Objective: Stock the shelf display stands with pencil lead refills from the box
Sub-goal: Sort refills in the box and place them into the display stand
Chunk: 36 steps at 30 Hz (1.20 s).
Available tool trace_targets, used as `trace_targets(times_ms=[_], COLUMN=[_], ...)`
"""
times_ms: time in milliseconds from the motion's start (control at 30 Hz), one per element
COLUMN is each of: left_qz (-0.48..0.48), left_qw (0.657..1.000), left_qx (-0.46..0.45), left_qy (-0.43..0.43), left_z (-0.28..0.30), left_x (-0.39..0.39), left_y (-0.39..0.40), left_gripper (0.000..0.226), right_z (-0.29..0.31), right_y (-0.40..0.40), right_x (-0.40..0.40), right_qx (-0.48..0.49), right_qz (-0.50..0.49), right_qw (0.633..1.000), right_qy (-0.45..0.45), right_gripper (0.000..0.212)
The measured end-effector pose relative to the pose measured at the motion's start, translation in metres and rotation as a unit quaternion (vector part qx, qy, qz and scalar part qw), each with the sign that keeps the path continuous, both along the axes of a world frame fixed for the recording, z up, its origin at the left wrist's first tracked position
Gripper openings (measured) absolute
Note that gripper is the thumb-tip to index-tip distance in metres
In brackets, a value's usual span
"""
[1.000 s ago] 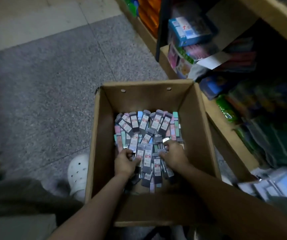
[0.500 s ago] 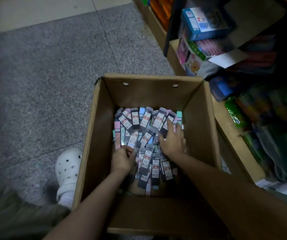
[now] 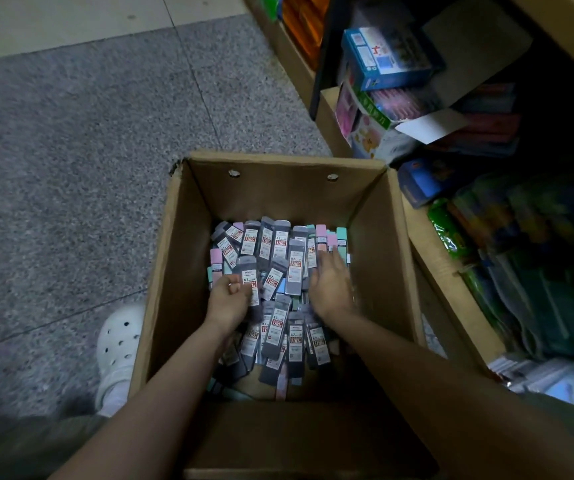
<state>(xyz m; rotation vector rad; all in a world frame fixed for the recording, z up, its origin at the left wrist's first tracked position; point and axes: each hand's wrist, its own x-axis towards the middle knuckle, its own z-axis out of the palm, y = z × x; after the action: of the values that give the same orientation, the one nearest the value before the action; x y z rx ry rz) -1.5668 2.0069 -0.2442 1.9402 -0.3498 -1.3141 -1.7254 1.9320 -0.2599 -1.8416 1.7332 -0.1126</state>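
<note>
- Cardboard box (image 3: pixel 271 188) on the grey floor, hard against the low shelf (image 3: pixel 451 285) at right, its bottom heaped with loose pencil lead refills (image 3: pixel 271 258); every refill in view inside the box, none on a display stand, none of which is in view.
- Right hand (image 3: pixel 330 285) shifted from the near middle of the heap, where it lay a second ago, toward the far right corner; fingers now spread and flat on the packs, raking not gripping.
- Left hand (image 3: pixel 230 296) hardly moved in that time, fingers curled and pinching a grey refill at the heap's left side.
- Gathering stage by the look of it: a handful being collected, stocking yet to begin.
</note>
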Motion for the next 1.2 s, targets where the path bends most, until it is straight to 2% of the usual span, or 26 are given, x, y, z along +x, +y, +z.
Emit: trace_targets(times_ms=[100, 200, 333, 500, 600, 700, 833, 1000, 1133, 1200], left_qz=[-0.008, 0.017, 0.039, 0.041, 0.036, 0.035, 0.005, 0.006, -0.001, -0.007], left_qw=[0.999, 0.996, 0.996, 0.993, 0.992, 0.991, 0.988, 0.984, 0.989, 0.992], left_qx=[-0.007, -0.016, -0.019, -0.030, -0.044, -0.055, -0.082, -0.105, -0.106, -0.095], left_qy=[0.036, 0.088, 0.084, 0.110, 0.111, 0.120, 0.133, 0.147, 0.103, 0.079], left_z=[0.000, -0.005, -0.012, -0.010, -0.001, 0.011, 0.028, 0.036, 0.027, 0.022], left_x=[-0.003, -0.004, -0.005, -0.005, -0.008, -0.015, -0.027, -0.030, -0.024, -0.018], left_y=[-0.004, -0.002, 0.002, 0.003, 0.002, -0.003, -0.006, -0.002, -0.005, -0.008], left_gripper=[0.021, 0.014, 0.011, 0.008, 0.018, 0.019, 0.023, 0.037, 0.033, 0.029], right_z=[-0.003, -0.011, -0.016, -0.013, 0.002, 0.018, 0.032, 0.044, 0.049, 0.048], right_y=[-0.013, -0.016, -0.022, -0.015, -0.007, 0.010, 0.038, 0.048, 0.038, 0.018], right_x=[-0.001, 0.001, 0.010, 0.013, 0.007, 0.003, 0.008, 0.009, 0.005, 0.001], right_qx=[0.020, 0.019, 0.023, 0.004, -0.008, 0.001, 0.027, -0.020, 0.050, 0.053], right_qz=[-0.077, -0.114, -0.187, -0.178, -0.204, -0.139, -0.050, 0.002, 0.056, 0.034], right_qw=[0.996, 0.993, 0.982, 0.983, 0.974, 0.980, 0.978, 0.981, 0.975, 0.981], right_qy=[0.033, 0.035, 0.008, -0.040, -0.100, -0.141, -0.199, -0.195, -0.209, -0.186], right_gripper=[0.050, 0.053, 0.051, 0.035, 0.034, 0.028, 0.039, 0.047, 0.051, 0.045])
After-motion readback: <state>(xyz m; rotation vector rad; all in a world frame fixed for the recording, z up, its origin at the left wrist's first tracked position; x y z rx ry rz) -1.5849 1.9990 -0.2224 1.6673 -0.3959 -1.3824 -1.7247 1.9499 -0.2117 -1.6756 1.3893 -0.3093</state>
